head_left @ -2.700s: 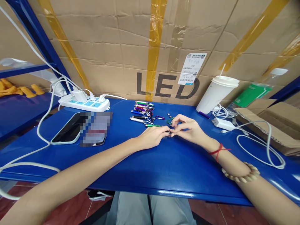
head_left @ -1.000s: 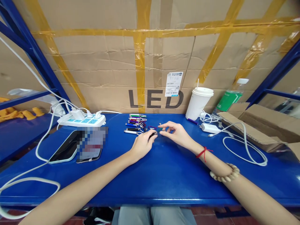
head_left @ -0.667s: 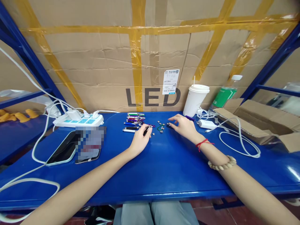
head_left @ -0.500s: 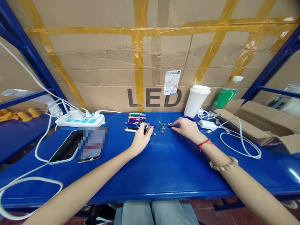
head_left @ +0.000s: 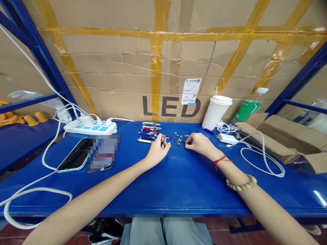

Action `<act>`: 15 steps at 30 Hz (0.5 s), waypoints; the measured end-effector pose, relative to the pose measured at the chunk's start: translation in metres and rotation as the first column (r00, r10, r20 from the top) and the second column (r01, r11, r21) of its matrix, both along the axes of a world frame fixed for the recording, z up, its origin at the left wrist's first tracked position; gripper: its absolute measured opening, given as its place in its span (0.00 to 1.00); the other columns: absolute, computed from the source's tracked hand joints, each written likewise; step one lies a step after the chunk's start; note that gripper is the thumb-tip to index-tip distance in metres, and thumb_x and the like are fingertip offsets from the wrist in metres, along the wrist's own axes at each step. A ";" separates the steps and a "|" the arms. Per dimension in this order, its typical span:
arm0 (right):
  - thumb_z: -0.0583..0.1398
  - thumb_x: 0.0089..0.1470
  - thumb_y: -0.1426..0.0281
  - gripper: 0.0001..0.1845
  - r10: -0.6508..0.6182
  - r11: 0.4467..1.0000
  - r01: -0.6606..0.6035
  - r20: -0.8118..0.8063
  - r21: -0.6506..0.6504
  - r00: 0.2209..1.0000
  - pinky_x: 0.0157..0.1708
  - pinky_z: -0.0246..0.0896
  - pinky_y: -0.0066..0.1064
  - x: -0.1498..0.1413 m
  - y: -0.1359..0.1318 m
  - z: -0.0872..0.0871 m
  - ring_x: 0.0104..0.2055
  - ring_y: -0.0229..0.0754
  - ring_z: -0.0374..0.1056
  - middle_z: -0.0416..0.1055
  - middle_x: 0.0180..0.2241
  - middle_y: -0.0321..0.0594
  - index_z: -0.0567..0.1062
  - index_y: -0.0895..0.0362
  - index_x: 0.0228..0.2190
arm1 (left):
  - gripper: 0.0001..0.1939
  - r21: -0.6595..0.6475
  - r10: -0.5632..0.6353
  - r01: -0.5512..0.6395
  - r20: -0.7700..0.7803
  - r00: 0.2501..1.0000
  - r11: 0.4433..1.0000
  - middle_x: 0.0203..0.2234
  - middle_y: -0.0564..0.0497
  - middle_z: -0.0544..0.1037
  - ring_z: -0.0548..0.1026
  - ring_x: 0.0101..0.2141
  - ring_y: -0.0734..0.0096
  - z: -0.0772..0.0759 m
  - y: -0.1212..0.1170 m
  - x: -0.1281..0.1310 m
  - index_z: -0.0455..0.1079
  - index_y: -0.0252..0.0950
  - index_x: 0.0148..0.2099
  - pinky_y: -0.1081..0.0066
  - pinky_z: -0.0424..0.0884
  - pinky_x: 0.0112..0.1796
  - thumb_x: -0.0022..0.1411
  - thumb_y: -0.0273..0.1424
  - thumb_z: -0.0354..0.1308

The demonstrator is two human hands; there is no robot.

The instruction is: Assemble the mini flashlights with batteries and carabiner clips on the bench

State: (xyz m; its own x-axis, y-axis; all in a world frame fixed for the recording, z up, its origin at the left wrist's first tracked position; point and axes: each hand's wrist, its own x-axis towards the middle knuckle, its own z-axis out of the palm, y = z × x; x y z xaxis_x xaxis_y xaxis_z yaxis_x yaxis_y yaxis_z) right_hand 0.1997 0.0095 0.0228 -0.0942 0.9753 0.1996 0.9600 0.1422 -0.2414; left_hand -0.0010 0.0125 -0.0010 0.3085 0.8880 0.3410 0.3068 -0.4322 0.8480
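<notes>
My left hand (head_left: pixel 158 149) is closed around a small silvery and dark piece (head_left: pixel 162 139), mostly hidden by the fingers. To its left, several slim pen-like metal tubes (head_left: pixel 145 140) with clips lie in a row, in silver, black, blue, red, purple and green. My right hand (head_left: pixel 200 144) pinches a small dark piece (head_left: pixel 183 142) at the tabletop; its kind is not clear. Between the hands lie a green carabiner clip (head_left: pixel 176 139) and several small round button-cell-like discs (head_left: pixel 178 144).
On the left are a power strip (head_left: pixel 108 129) with plugs and two phones (head_left: pixel 74 158). At right stand a white cup (head_left: pixel 217 112), a bottle (head_left: pixel 247 107) and an open cardboard box (head_left: pixel 278 136), near a charger (head_left: pixel 227 138) with looped cable. A large carton (head_left: pixel 114 75) backs the blue table (head_left: pixel 178 183).
My view has shifted slightly. The right hand has drawn its fingers in closer around the small dark piece, which now shows less. My left hand stays closed near the row of tubes.
</notes>
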 end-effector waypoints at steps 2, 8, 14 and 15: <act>0.59 0.39 0.72 0.04 0.038 0.999 -0.039 -0.050 -0.027 0.998 0.27 0.60 0.28 0.002 0.001 -0.002 0.28 0.40 0.69 0.74 0.25 0.39 0.75 0.57 0.21 | 0.09 0.002 -0.004 0.004 -0.001 1.000 1.000 0.20 0.60 0.60 0.59 0.19 0.80 0.000 0.000 0.000 0.50 0.38 0.29 0.77 0.57 0.24 0.55 0.29 0.50; 0.58 0.37 0.78 0.18 0.160 0.987 -0.159 -0.188 0.018 0.969 0.24 0.60 0.25 0.012 0.006 -0.010 0.23 0.35 0.66 0.71 0.22 0.34 0.71 0.59 0.36 | 0.10 -0.009 0.005 -0.005 -0.020 1.000 1.000 0.20 0.60 0.61 0.59 0.20 0.79 0.001 -0.001 0.000 0.49 0.38 0.29 0.76 0.57 0.25 0.55 0.29 0.50; 0.56 0.45 0.70 0.08 0.231 0.967 -0.252 -0.600 0.051 0.766 0.25 0.65 0.28 -0.011 0.000 -0.004 0.23 0.35 0.67 0.70 0.24 0.37 0.71 0.59 0.30 | 0.09 -0.033 -0.001 0.001 -0.019 1.000 0.999 0.21 0.59 0.62 0.62 0.23 0.78 0.004 -0.003 0.000 0.52 0.38 0.30 0.76 0.59 0.27 0.57 0.30 0.51; 0.57 0.45 0.68 0.07 0.216 0.962 -0.272 -0.687 0.027 0.694 0.25 0.66 0.28 -0.017 -0.001 -0.003 0.24 0.35 0.68 0.70 0.24 0.37 0.71 0.59 0.27 | 0.09 -0.035 -0.007 0.007 -0.010 1.000 0.999 0.21 0.59 0.63 0.63 0.23 0.78 0.004 -0.003 0.000 0.52 0.38 0.30 0.76 0.59 0.28 0.58 0.31 0.50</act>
State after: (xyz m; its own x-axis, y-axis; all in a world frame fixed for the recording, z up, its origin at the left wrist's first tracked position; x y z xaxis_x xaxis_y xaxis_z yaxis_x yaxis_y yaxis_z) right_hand 0.1830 0.0082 0.0198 -0.1979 0.9513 0.2364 0.4666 0.3035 -0.8307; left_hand -0.0009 0.0090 0.0031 0.3183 0.8970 0.3068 0.3128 -0.4049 0.8592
